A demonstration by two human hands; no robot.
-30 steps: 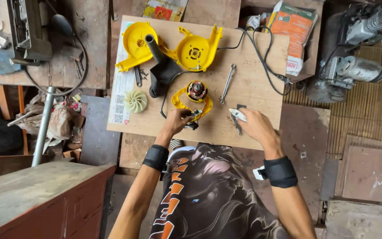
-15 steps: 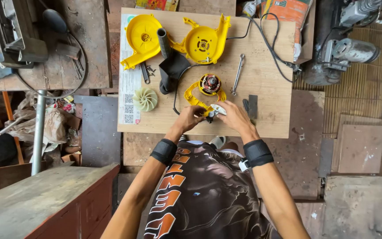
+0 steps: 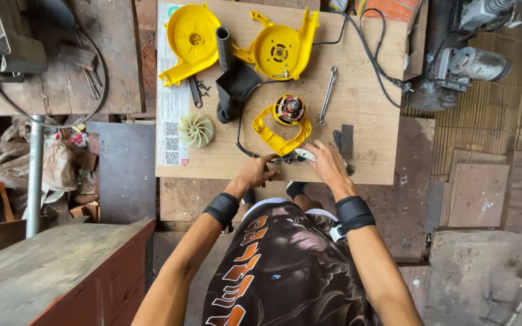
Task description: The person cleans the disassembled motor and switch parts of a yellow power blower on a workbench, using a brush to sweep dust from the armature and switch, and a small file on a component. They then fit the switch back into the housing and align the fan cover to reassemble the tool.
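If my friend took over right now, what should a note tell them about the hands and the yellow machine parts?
Left hand and right hand meet at the near end of the yellow handle piece, pinching a small part there; too small to identify.
Motor sits in that handle piece.
Apart on the board: two yellow shells, pale fan wheel, black nozzle, wrench.
Done: blower opened up. Left: it remains in pieces.
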